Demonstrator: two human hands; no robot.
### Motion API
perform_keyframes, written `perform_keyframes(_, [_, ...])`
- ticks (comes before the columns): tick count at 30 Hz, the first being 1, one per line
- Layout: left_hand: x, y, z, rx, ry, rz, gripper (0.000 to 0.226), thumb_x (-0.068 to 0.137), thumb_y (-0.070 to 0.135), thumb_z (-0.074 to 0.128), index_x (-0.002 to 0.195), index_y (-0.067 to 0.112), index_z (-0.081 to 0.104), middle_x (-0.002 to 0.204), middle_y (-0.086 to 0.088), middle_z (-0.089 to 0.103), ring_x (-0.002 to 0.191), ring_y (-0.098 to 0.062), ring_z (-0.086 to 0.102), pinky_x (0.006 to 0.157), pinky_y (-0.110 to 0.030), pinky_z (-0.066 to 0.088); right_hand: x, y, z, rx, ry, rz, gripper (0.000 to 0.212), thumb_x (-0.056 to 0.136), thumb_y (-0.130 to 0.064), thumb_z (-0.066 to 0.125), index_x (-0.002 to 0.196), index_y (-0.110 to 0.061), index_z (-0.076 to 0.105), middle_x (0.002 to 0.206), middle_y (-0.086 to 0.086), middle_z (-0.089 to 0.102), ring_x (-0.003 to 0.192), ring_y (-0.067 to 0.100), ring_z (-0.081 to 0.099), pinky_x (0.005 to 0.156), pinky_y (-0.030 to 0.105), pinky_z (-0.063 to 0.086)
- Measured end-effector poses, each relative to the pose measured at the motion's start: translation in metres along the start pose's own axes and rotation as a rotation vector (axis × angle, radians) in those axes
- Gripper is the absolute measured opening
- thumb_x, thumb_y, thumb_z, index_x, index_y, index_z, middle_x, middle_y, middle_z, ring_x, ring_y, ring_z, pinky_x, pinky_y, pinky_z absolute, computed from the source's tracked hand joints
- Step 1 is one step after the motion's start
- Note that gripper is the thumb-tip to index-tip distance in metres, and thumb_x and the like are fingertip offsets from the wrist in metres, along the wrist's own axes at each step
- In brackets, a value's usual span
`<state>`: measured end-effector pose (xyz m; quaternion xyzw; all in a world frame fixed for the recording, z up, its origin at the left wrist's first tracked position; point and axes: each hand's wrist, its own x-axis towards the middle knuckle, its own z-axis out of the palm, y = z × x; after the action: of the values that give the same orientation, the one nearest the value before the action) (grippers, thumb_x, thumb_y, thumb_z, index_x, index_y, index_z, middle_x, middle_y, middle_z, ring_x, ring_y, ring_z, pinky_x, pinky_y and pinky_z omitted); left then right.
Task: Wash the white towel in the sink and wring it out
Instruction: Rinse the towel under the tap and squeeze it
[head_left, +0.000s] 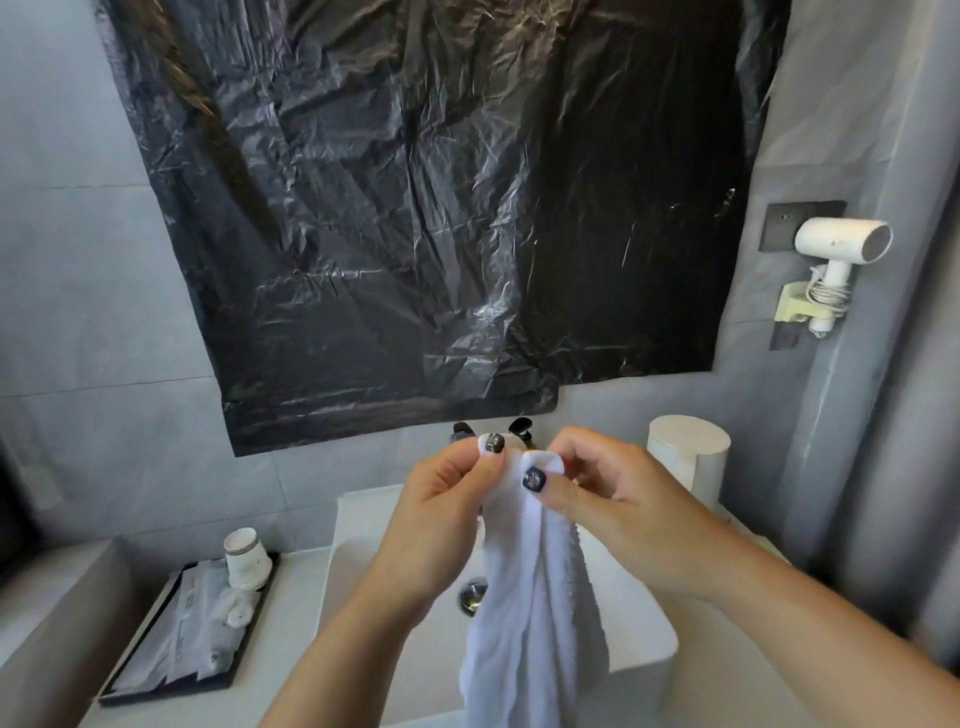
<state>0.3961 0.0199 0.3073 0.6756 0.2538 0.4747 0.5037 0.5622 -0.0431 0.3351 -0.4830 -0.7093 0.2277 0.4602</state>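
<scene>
White towel (530, 597) hangs pinched by my left hand (447, 499) and right hand (608, 499); thumb-tip grips could slip, dropping it outside the sink (358, 525).

left hand (441, 512): bare, dark patterned nail polish | right hand (618, 512): same | forearms: no sleeves

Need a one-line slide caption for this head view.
Left hand and right hand pinch the white towel by its top edge above the sink.
</scene>
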Motion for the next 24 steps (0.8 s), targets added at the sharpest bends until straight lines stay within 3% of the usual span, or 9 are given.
perform_keyframes(2, [-0.005,-0.003,0.000,-0.018,-0.058,-0.014,0.039,0.096,0.041,0.048,0.107,0.015,0.074,0.098,-0.022,0.069,0.087,-0.021,0.059,0.079,-0.036,0.043,0.003,0.005,0.001,0.080,0.018,0.031,0.046,0.085,-0.049,0.059,0.079,-0.005,0.049,0.061,-0.011,0.037,0.058,0.007,0.031,0.052,0.017,0.029])
perform_keyframes(6, [-0.010,-0.008,-0.003,-0.130,-0.153,-0.037,0.049,0.090,0.043,0.056,0.110,0.000,0.068,0.110,-0.034,0.062,0.095,-0.030,0.059,0.085,-0.041,0.043,0.006,0.018,0.004,0.175,0.095,0.072,0.046,0.079,-0.053,0.068,0.075,-0.010,0.055,0.063,-0.001,0.046,0.060,0.012,0.037,0.052,0.017,0.031])
perform_keyframes(9, [-0.011,-0.011,-0.001,-0.155,-0.184,-0.049,0.052,0.089,0.046,0.055,0.111,0.002,0.070,0.113,-0.026,0.068,0.102,-0.033,0.064,0.088,-0.042,0.049,0.006,0.023,0.005,0.221,0.130,0.082,0.051,0.064,-0.059,0.078,0.072,-0.012,0.061,0.066,0.013,0.056,0.065,0.015,0.048,0.060,0.025,0.040])
perform_keyframes(12, [-0.007,-0.015,0.002,-0.140,-0.184,-0.085,0.050,0.087,0.045,0.058,0.106,0.000,0.070,0.105,-0.018,0.072,0.097,-0.029,0.067,0.086,-0.040,0.052,0.002,0.024,0.005,0.224,0.115,0.081,0.049,0.058,-0.048,0.081,0.076,-0.004,0.066,0.073,0.027,0.060,0.066,0.022,0.052,0.065,0.036,0.044])
perform_keyframes(16, [0.000,-0.019,0.007,-0.110,-0.141,-0.110,0.034,0.086,0.030,0.063,0.090,-0.003,0.067,0.086,-0.012,0.069,0.081,-0.023,0.063,0.075,-0.033,0.050,-0.007,0.023,0.001,0.190,0.057,0.133,0.026,0.067,-0.028,0.083,0.077,-0.007,0.070,0.074,0.019,0.068,0.066,0.016,0.060,0.067,0.029,0.053])
perform_keyframes(19, [0.001,-0.023,0.016,-0.122,-0.101,-0.134,0.031,0.087,0.032,0.061,0.085,0.002,0.066,0.081,-0.010,0.065,0.079,-0.023,0.057,0.075,-0.036,0.043,-0.013,0.031,-0.001,0.173,0.043,0.192,0.010,0.080,-0.004,0.076,0.083,-0.002,0.067,0.073,0.017,0.066,0.067,0.014,0.059,0.065,0.027,0.048])
perform_keyframes(21, [0.001,-0.026,0.022,-0.133,-0.059,-0.164,0.027,0.086,0.034,0.060,0.080,0.009,0.066,0.082,-0.012,0.062,0.079,-0.024,0.053,0.076,-0.038,0.040,-0.018,0.034,0.004,0.166,0.074,0.201,0.012,0.081,-0.002,0.074,0.085,-0.005,0.064,0.071,0.005,0.063,0.063,0.014,0.056,0.061,0.027,0.044])
perform_keyframes(24, [0.002,-0.027,0.029,-0.138,-0.026,-0.158,0.034,0.086,0.035,0.058,0.086,0.001,0.063,0.082,-0.015,0.062,0.077,-0.024,0.054,0.069,-0.031,0.044,-0.024,0.035,0.013,0.100,0.148,0.191,0.025,0.077,-0.013,0.080,0.091,-0.014,0.059,0.078,0.002,0.065,0.066,0.026,0.062,0.057,0.034,0.048])
